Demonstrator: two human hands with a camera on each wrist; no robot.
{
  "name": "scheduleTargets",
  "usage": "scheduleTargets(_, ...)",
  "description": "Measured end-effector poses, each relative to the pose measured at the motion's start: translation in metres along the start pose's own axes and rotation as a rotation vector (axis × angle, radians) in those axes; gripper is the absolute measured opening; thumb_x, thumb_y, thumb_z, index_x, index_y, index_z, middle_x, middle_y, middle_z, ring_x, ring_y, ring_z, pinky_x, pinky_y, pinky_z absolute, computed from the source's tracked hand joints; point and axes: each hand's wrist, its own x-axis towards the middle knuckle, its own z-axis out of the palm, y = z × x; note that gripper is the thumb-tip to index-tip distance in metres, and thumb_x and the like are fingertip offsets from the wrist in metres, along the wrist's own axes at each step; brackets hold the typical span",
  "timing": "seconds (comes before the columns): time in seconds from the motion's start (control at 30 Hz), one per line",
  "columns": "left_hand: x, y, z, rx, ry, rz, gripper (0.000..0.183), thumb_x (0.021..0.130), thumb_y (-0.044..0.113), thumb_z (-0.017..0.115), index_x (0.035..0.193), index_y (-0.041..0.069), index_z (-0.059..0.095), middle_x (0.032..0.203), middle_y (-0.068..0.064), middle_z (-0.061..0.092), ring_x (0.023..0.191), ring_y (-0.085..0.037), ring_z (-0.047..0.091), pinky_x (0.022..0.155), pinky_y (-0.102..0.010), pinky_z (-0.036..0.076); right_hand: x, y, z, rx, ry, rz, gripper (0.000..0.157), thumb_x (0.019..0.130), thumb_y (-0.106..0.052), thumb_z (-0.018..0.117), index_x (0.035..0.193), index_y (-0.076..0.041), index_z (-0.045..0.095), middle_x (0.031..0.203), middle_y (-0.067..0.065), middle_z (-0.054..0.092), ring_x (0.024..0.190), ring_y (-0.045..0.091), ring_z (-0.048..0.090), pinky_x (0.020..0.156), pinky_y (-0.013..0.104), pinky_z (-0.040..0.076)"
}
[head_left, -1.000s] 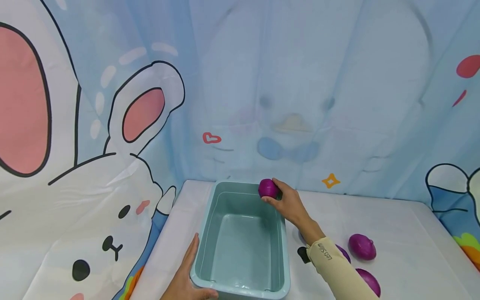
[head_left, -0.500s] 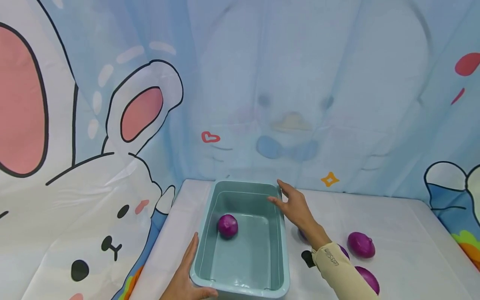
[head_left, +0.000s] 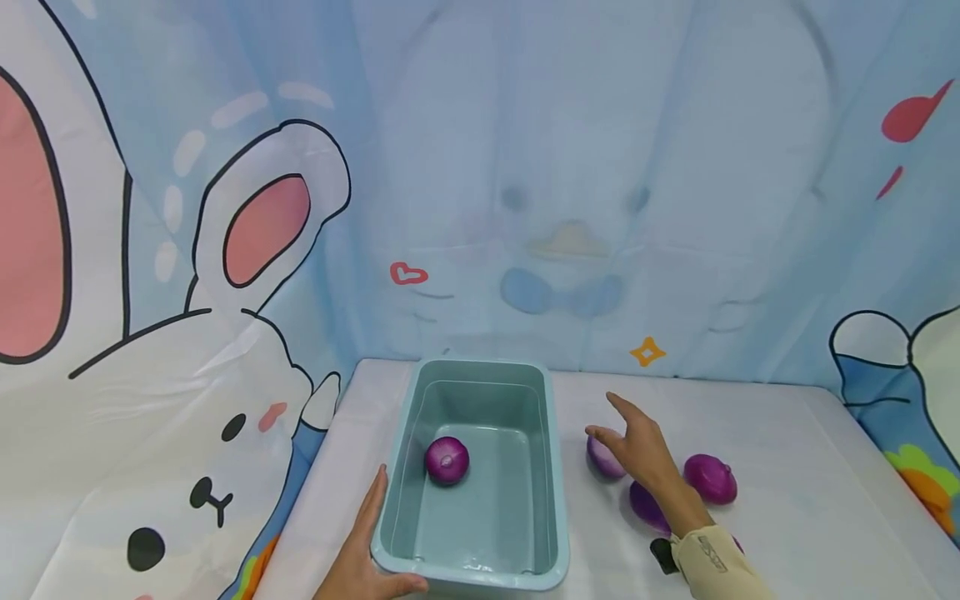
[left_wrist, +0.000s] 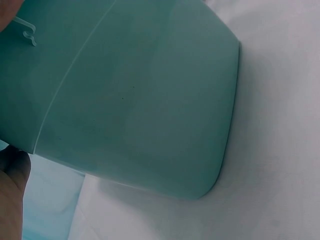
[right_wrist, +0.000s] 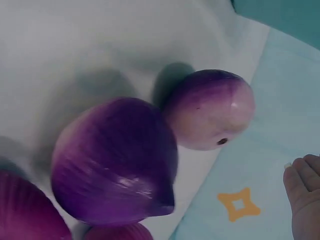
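A purple onion (head_left: 447, 461) lies inside the light teal plastic basin (head_left: 558, 500), toward its left wall. My left hand (head_left: 367, 542) holds the basin's near left corner, thumb at the front rim and fingers along the left side; the left wrist view shows the basin's outer wall (left_wrist: 150, 100) up close. My right hand (head_left: 637, 446), fingers spread and holding nothing, hovers above the onions right of the basin. Nearest to it is a pale purple onion (head_left: 604, 458), partly covered by the hand. A dark purple onion (right_wrist: 115, 162) and a magenta onion (head_left: 710, 479) lie nearby; another is mostly hidden behind my sleeve.
Everything stands on a white-covered table (head_left: 795, 500). A blue cartoon-print curtain (head_left: 570, 167) hangs along its back edge, and a rabbit print (head_left: 180, 433) covers the left side. A small black object (head_left: 663, 556) sits by my right wrist.
My right hand let the onion go into the basin, where it came to rest on the left side. The hand then moved right, over the other onions. My left hand stayed on the basin.
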Motion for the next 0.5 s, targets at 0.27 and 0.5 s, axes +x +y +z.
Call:
scheduleTargets(0.27, 0.001, -0.001, -0.002, 0.009, -0.011, 0.003, 0.128, 0.068, 0.022, 0.09, 0.153, 0.045, -0.003, 0.163, 0.0, 0.0, 0.145, -0.035, 0.02, 0.107, -0.044, 0.036, -0.007, 0.009, 0.008, -0.053, -0.1, 0.097, 0.086, 0.086, -0.033, 0.074, 0.148, 0.007, 0.03, 0.15, 0.032, 0.031, 0.137, 0.051, 0.029, 0.111, 0.061, 0.027)
scheduleTargets(0.5, 0.001, -0.002, -0.002, -0.025, -0.018, 0.012, 0.126, 0.069, 0.022, 0.089, 0.153, 0.046, -0.002, 0.163, 0.0, 0.002, 0.142, -0.036, 0.023, 0.108, -0.05, 0.039, -0.011, 0.016, 0.015, -0.115, -0.139, 0.136, 0.087, 0.084, -0.027, 0.075, 0.147, 0.009, 0.028, 0.151, 0.034, 0.025, 0.139, 0.052, 0.023, 0.112, 0.063, 0.021)
